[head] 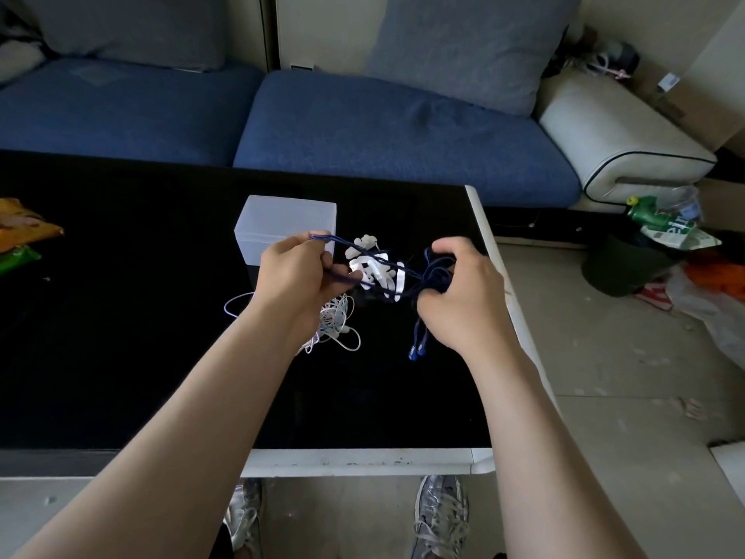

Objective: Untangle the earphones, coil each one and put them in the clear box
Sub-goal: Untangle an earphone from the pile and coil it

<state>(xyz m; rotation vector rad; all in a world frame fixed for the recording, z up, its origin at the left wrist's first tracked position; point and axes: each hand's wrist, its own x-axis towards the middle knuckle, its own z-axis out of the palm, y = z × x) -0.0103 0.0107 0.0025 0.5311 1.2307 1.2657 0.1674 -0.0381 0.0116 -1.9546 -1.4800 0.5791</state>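
A dark blue earphone cable (pixel 397 268) stretches between both hands above the black table (pixel 121 316). My left hand (pixel 298 276) pinches one end of its strands. My right hand (pixel 455 292) grips a bunched loop of it, and the two blue earbuds (pixel 417 351) dangle below that hand. A tangle of white earphones (pixel 336 320) lies on the table under my left wrist, partly hidden. Several white pieces (pixel 377 272) lie behind the blue cable. The clear box (pixel 288 225) stands on the table just beyond my left hand.
Snack packets (pixel 20 232) lie at the table's left edge. A blue sofa (pixel 363 127) runs behind the table. A dark bin (pixel 629 260) with bottles and litter stands on the floor to the right. My shoes (pixel 441 514) show below the table's white front edge.
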